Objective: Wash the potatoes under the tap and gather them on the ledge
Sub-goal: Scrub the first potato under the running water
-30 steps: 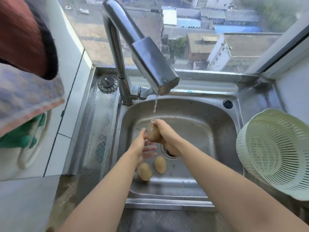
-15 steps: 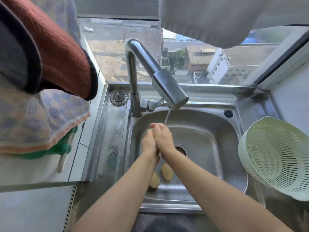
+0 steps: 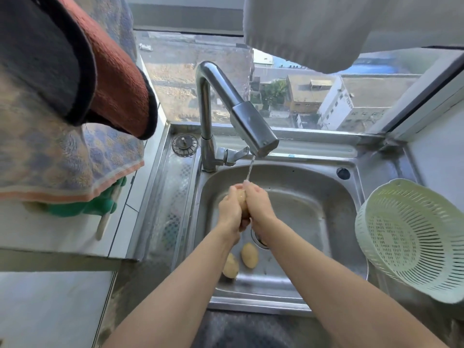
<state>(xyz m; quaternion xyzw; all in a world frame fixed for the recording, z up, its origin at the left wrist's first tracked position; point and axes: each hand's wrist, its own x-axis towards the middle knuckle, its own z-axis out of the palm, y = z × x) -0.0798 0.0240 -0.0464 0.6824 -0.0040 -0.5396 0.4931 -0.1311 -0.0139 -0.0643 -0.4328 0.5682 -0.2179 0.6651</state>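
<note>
Over the steel sink (image 3: pixel 326 222), my left hand (image 3: pixel 229 209) and my right hand (image 3: pixel 258 204) are pressed together around one potato (image 3: pixel 241 197), of which only a sliver shows between the palms. A thin stream of water from the tap (image 3: pixel 251 124) falls onto my fingers. Two more potatoes lie on the sink floor near the drain: one (image 3: pixel 249 254) in plain view, the other (image 3: pixel 230 267) partly behind my left forearm. The steel ledge (image 3: pixel 175 197) runs along the sink's left side.
A pale green plastic colander (image 3: pixel 411 242) leans on the counter right of the sink. A sink strainer plug (image 3: pixel 184 144) lies at the ledge's far end. Towels (image 3: pixel 75 109) hang at the upper left above green gloves (image 3: pixel 100 204). A window is behind the tap.
The view has tilted up and pulled back. My left hand has closed in on the potato, so both hands now clasp it under the stream. The two potatoes in the sink stay put.
</note>
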